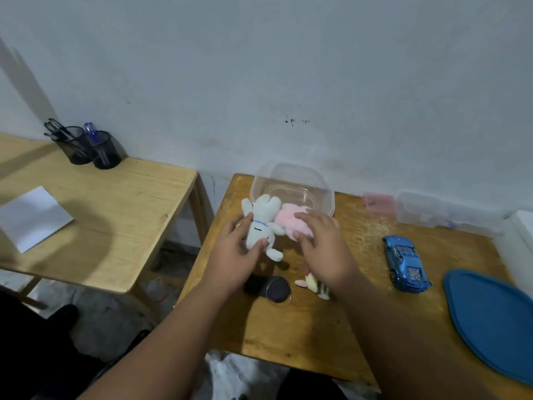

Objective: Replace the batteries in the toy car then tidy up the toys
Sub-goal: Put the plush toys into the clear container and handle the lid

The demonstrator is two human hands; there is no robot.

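Our two forearms fill the near edge of the head view, reaching out over the wooden tabletop (302, 327); our left hand (233, 255) is closed around a white plush bunny (264, 226), thumb across its body, and our right hand (326, 249) rests with fingers spread over a pink plush toy (285, 217), though we cannot tell whether it truly grips it. Both toys sit at the front rim of the clear plastic container (292, 183), which stands at the far side of the tabletop and looks empty apart from the bunny's ears leaning over its rim. We judge the tidying has only just started: nothing is fully inside the container yet. Under our right wrist lies a small yellow and pink plush (313, 284), and just left of it a dark round toy (277, 288), both left to collect. Well apart to the right, the blue toy car (406, 264) stands upright on its wheels; we cannot tell from here whether its batteries are changed, and no batteries or tools show. A blue lid (490, 321) lies at the right edge, probably the container's cover, not yet on. Two pen holders (92, 150) and a sheet of white paper (31, 217) sit on the separate side table (115, 215) to the left
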